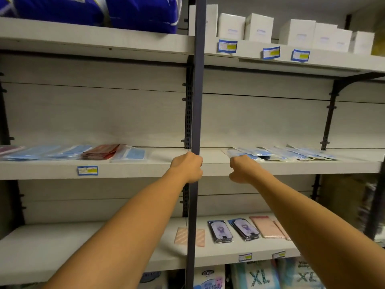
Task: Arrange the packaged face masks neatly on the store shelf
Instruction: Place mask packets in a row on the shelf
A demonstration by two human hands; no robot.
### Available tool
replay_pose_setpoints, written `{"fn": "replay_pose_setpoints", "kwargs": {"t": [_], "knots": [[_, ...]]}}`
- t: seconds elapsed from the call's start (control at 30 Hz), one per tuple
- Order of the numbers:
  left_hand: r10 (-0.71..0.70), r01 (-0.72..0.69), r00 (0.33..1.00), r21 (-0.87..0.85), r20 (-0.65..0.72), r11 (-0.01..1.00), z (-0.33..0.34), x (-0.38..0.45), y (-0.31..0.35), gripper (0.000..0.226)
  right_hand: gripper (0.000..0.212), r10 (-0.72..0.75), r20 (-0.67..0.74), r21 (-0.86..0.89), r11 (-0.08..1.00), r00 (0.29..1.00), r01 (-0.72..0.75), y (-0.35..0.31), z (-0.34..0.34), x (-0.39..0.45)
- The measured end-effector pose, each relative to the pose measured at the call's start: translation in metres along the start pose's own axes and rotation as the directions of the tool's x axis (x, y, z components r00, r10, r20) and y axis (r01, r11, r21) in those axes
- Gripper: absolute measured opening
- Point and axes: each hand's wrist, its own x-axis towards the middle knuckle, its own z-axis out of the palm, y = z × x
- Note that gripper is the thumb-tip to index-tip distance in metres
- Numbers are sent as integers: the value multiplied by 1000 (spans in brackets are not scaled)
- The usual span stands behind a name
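Observation:
Flat packs of blue face masks (281, 154) lie overlapped in a loose row on the right half of the middle shelf (291, 166). On the left half lie more blue mask packs (41, 152), a stack of red-brown packs (100, 152) and one clear pack with blue masks (130, 155). My right hand (242, 168) is curled at the shelf's front, with its fingertips on the near-left end of the right-hand row of packs. My left hand (187, 166) grips the dark upright post (196, 101) between the two shelf sections.
White boxes (258, 28) line the top right shelf and blue bags (93, 11) sit on the top left. The lower shelf (62, 247) carries dark phone-case packs (233, 229) and pink packs (266, 227). Price labels (87, 170) are stuck to the shelf fronts.

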Motion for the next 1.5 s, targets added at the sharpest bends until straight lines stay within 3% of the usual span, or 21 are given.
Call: {"fn": "replay_pose_setpoints", "kwargs": {"t": [0.13, 0.27, 0.53, 0.77, 0.9, 1.07, 1.13, 1.2, 1.3, 1.37, 1.5], "knots": [[34, -35, 999, -148, -6, 988, 6, 22, 30, 34, 41, 34, 8, 4, 999, 999, -34, 34, 5, 4], [40, -43, 999, -191, -18, 981, 15, 56, 56, 31, 33, 65, 15, -19, 998, 998, -65, 68, 12, 12], [13, -13, 1000, -135, -4, 991, 37, 144, 89, 25, 23, 172, -40, -109, 978, 984, -176, 158, -1, 55], [-85, 87, 996, -172, 19, 981, 52, 222, 105, 11, 30, 298, -77, -69, 950, 951, -304, 240, -7, 111], [-178, 188, 982, -203, 67, 961, 62, 248, 114, 10, 12, 368, -40, -21, 929, 929, -369, 274, 7, 131], [-365, 411, 904, -216, 225, 886, 73, 268, 123, 7, 29, 384, -49, 150, 915, 922, -373, 298, 21, 168], [-423, 489, 863, -251, 275, 835, 75, 278, 126, 26, 41, 360, -43, 200, 917, 932, -345, 293, 18, 183], [-451, 546, 825, -273, 340, 792, 71, 286, 132, 53, 51, 341, 15, 246, 910, 940, -334, 284, 16, 198], [-426, 622, 717, -232, 552, 748, 70, 305, 138, 104, 64, 303, 186, 411, 840, 934, -355, 268, 18, 219], [-410, 641, 675, -212, 613, 737, 71, 317, 140, 102, 78, 266, 296, 443, 812, 917, -379, 258, 22, 229], [-414, 623, 684, -187, 600, 759, 68, 316, 150, 73, 84, 233, 457, 342, 845, 858, -412, 245, 23, 238]]}}
